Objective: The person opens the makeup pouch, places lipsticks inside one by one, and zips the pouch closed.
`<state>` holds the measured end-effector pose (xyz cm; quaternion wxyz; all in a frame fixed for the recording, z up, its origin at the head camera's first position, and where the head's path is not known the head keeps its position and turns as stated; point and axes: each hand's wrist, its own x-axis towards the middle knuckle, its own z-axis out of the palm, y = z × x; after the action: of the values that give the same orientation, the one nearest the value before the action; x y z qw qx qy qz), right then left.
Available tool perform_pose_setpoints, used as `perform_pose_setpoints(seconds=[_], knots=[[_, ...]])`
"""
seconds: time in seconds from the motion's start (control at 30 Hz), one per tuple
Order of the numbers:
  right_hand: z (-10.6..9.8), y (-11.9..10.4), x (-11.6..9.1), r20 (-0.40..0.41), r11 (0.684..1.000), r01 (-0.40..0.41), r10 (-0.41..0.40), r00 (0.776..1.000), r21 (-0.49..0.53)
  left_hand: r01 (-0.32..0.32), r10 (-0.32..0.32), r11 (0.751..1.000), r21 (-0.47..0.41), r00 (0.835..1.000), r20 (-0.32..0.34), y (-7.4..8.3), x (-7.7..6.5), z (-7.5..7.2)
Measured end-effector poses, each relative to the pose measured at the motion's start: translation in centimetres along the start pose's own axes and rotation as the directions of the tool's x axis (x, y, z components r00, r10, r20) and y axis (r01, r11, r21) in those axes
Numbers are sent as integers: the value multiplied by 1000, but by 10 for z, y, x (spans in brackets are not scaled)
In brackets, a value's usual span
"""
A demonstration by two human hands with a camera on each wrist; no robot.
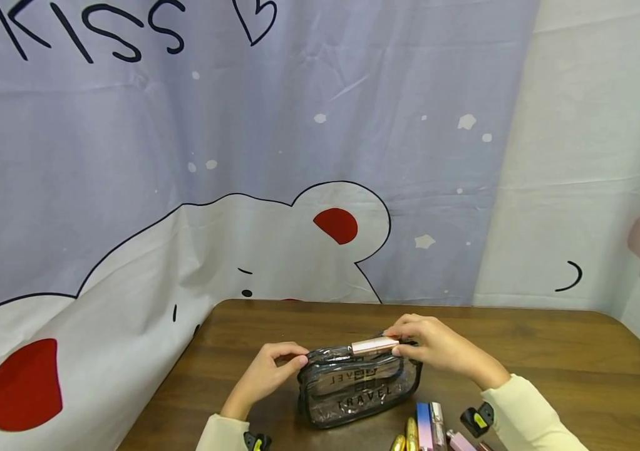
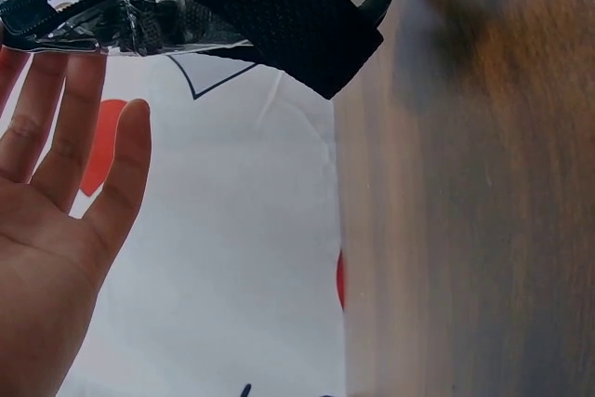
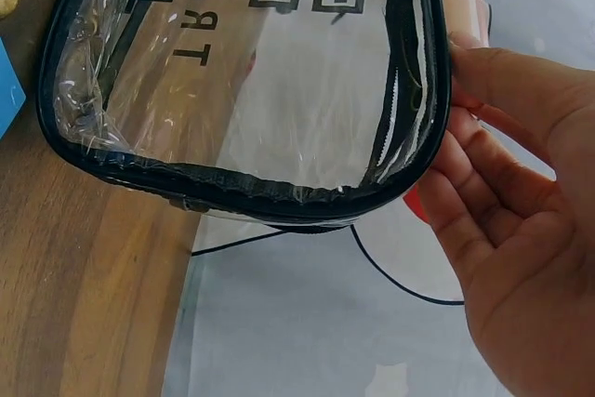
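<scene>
A clear travel pouch (image 1: 354,388) with black trim and "TRAVEL" lettering stands upright on the table. Across its top edge lies a slim rose-gold cosmetic tube (image 1: 374,346), whose right end my right hand (image 1: 438,347) pinches between thumb and fingers. In the right wrist view, the pouch (image 3: 288,90) partly hides those fingertips. At the pouch's upper left corner is my left hand (image 1: 269,373). Seen from the left wrist, this hand (image 2: 56,202) has its fingers straight, their tips at the pouch's zipped edge, and its thumb apart. A black fabric strap (image 2: 279,20) hangs beside it.
Several cosmetics lie in front of the pouch at the table's near side: gold tubes (image 1: 412,434), a blue-pink box (image 1: 424,426), a silver tube (image 1: 438,426) and a pink tube (image 1: 459,441). Behind the wooden table (image 1: 523,338) hangs a printed curtain (image 1: 410,156).
</scene>
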<state>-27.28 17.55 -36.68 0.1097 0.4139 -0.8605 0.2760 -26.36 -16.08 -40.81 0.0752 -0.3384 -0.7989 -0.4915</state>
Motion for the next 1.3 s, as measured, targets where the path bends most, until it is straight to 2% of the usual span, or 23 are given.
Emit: perform_pose_setpoints(seconds=[0.3,0.53,0.87,1.17,1.3], knots=[[0,-1,1,64,1000,26,-25,998,-9,5,-5,1000,11,1000,3,0,0,0],[-1,-6,3,142,1000,-21,18,990,17,10,-10,1000,11,1000,4,2,0,0],[6,-7,5,132,998,-49,44,990,38,38,-38,999,8,999,2,2,1,1],[7,-9,5,116,999,-29,25,993,40,41,-41,999,3,999,7,6,1,0],[7,-9,5,121,999,-27,23,992,27,40,-40,999,2,999,9,-2,1,1]])
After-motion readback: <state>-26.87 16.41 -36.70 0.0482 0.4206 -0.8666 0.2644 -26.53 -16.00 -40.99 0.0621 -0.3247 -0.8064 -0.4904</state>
